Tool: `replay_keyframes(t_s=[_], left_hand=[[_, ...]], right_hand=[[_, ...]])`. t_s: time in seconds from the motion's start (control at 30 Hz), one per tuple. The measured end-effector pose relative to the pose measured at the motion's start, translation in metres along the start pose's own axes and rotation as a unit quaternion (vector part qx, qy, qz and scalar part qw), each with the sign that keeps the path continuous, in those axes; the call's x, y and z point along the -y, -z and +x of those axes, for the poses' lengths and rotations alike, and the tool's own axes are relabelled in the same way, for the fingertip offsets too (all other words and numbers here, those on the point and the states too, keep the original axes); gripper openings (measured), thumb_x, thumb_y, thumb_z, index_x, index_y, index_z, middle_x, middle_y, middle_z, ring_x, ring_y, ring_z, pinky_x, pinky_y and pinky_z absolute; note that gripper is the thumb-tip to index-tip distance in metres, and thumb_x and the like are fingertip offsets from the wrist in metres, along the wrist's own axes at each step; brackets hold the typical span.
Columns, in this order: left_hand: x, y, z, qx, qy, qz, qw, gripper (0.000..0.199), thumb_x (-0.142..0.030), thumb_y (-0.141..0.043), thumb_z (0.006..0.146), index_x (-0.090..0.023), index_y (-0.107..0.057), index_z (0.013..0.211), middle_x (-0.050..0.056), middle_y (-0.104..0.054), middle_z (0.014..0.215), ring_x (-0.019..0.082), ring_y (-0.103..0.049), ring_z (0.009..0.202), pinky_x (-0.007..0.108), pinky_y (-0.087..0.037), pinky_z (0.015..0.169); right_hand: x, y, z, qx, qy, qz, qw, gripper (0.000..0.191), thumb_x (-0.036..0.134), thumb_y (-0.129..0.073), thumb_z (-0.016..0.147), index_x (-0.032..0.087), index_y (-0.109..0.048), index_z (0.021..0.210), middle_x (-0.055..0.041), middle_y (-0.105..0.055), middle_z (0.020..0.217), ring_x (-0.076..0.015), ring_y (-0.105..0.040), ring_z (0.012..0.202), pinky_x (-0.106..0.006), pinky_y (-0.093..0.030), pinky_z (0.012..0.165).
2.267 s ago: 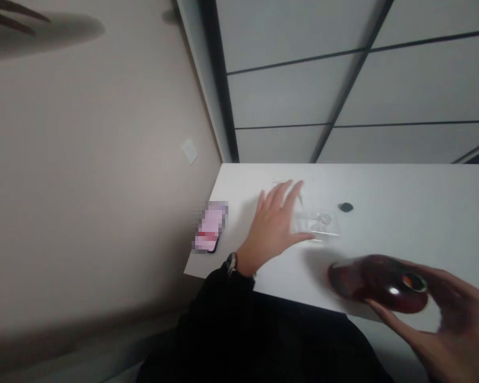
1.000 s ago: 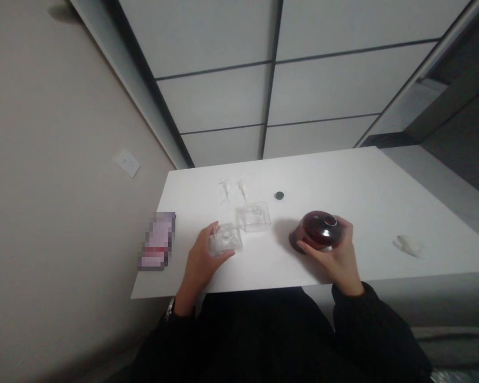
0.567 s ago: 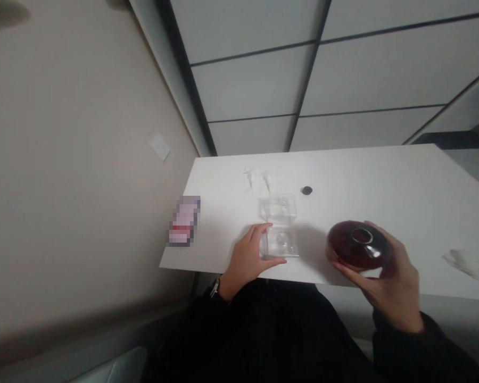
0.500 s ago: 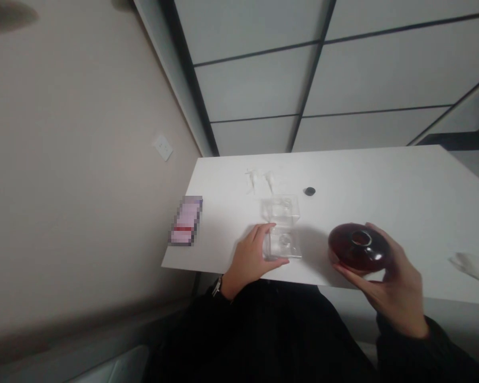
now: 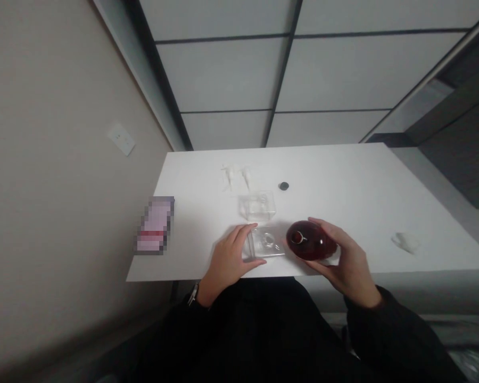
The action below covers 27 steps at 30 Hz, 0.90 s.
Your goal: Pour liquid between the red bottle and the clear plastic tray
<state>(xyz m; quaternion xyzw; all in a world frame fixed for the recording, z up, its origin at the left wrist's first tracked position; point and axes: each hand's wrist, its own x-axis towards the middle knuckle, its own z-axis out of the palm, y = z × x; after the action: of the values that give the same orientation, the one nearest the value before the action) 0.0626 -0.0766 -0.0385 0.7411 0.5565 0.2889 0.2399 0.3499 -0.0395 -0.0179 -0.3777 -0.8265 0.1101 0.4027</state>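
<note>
"Where's the dark red bottle (image 5: 317, 247)?"

"In the right hand (image 5: 345, 266), on the side facing the left hand (image 5: 229, 260). It's tilted, and its mouth shows on that side too. Thumb along the near flank, fingers round the far one."

"How do you think it handles?"

"It shines like glass, so I'd guess stiff, slick and breakable. I can't tell how full it is, so the weight is open."

"Best place to hold it?"

"Round the broad body, I'd say, thumb opposite fingers, as the right hand has it. That leaves the mouth free."

"And the left hand?"

"Spread wide across the end of a clear box (image 5: 269, 246), fingertips on the far edge, thumb by the near one. The box looks light, thin and rigid; a hard squeeze could crack it, and a knock might slide it over the table (image 5: 343, 175). Low on the sides suits it."

"Anything close?"

"A second clear box (image 5: 259, 206) just beyond the left fingertips, and a dark disc (image 5: 284, 186) farther out, between the hands."
</note>
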Motion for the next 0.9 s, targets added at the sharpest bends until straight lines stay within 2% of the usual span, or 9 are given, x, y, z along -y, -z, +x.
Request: replay_keyframes(t_s=[0.23, 0.5, 0.7, 0.9], left_hand=[[0.0, -0.001, 0.0, -0.004, -0.016, 0.005, 1.0, 0.085, -0.043, -0.093, 0.077, -0.025, -0.048, 0.147, 0.011, -0.065, 0.142, 0.031, -0.066, 0.13, 0.047, -0.057, 0.108], [0.002, -0.002, -0.001, -0.001, -0.018, 0.009, 1.0, 0.087, -0.051, -0.091, 0.076, -0.026, -0.048, 0.148, 0.012, -0.066, 0.141, 0.032, -0.066, 0.13, 0.048, -0.057, 0.108], [0.0, -0.001, 0.0, -0.001, -0.014, 0.002, 1.0, 0.088, -0.049, -0.092, 0.075, -0.024, -0.049, 0.147, 0.013, -0.066, 0.141, 0.033, -0.066, 0.13, 0.05, -0.058, 0.108], [-0.006, 0.002, 0.001, 0.015, -0.001, -0.009, 1.0, 0.086, -0.049, -0.092, 0.076, -0.025, -0.049, 0.146, 0.011, -0.065, 0.141, 0.032, -0.065, 0.13, 0.051, -0.057, 0.109]], right_hand=[[0.002, 0.005, 0.012, 0.025, 0.063, -0.067, 0.995, 0.088, 0.021, -0.081, 0.088, 0.035, -0.036, 0.162, -0.017, -0.068, 0.142, -0.0343, -0.069, 0.126, -0.055, -0.062, 0.096], [0.004, 0.007, 0.021, 0.032, 0.107, -0.113, 0.987, 0.088, 0.017, -0.078, 0.09, 0.032, -0.034, 0.165, -0.0191, -0.069, 0.139, -0.0362, -0.068, 0.124, -0.058, -0.062, 0.094], [0.007, 0.009, 0.025, 0.033, 0.133, -0.123, 0.983, 0.091, 0.016, -0.079, 0.089, 0.027, -0.032, 0.166, -0.0222, -0.07, 0.136, -0.0378, -0.069, 0.123, -0.058, -0.062, 0.093], [0.007, 0.01, 0.026, 0.036, 0.133, -0.118, 0.983, 0.093, 0.015, -0.079, 0.088, 0.03, -0.032, 0.167, -0.0205, -0.07, 0.137, -0.0376, -0.07, 0.122, -0.059, -0.062, 0.094]])
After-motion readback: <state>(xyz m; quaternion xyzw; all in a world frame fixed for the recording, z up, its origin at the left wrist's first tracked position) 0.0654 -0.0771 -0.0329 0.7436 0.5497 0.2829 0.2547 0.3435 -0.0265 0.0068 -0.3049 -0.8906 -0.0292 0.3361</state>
